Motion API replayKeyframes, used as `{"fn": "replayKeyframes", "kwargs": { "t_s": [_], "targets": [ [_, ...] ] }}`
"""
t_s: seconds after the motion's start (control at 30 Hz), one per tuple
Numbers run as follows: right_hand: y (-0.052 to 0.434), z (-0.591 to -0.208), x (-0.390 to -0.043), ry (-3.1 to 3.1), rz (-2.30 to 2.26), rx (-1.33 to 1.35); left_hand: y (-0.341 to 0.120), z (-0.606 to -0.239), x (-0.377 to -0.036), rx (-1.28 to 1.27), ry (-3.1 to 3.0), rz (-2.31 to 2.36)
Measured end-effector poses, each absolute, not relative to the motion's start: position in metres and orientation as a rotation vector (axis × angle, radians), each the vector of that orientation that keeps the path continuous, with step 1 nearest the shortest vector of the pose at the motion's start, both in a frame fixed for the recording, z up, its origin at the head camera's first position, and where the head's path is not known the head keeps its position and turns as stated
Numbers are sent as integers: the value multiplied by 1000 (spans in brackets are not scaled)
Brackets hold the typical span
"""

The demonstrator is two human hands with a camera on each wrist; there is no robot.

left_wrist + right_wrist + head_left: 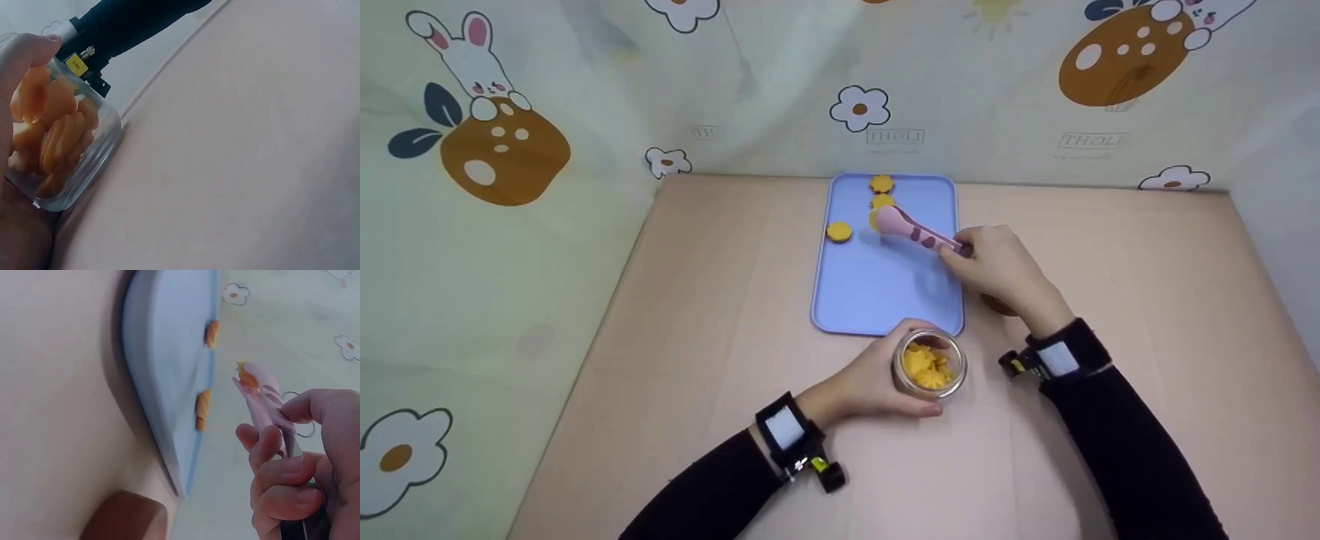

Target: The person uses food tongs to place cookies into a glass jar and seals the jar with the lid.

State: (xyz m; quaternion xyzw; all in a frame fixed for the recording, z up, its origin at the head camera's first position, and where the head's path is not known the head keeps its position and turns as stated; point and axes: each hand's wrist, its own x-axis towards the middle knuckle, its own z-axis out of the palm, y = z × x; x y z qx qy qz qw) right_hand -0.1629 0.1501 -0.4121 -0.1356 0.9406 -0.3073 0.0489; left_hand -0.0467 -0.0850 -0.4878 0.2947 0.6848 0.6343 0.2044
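My left hand point(877, 379) grips a clear jar point(898, 375), its open mouth facing up. Inside lie several yellow scalloped biscuit-like pieces point(62, 129), seen through the wall in the left wrist view. Over the blue tray point(885, 292), my right hand point(1005, 259) pinches pink tongs point(911, 227). A yellow scalloped piece point(247, 377) sits between the tong tips, raised above the tray in the right wrist view. On the tray, two scalloped pieces point(882, 184) lie near the far edge, and another yellow piece point(839, 232) rests by the left edge.
Beside the tray's right edge is a brown round object point(126, 517), mostly hidden under my right hand in the head view. A patterned curtain point(780, 90) rises along the table's back and left edges. The pale tabletop point(720, 285) extends around the tray.
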Motion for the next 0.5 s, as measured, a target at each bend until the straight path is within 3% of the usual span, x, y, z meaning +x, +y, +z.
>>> {"fn": "replayKeyframes", "kwargs": {
  "t_s": [0.5],
  "targets": [
    [214, -341, -118, 2975, -958, -445, -85, -485, -46, 787, 1907, 1750]
  ]
}}
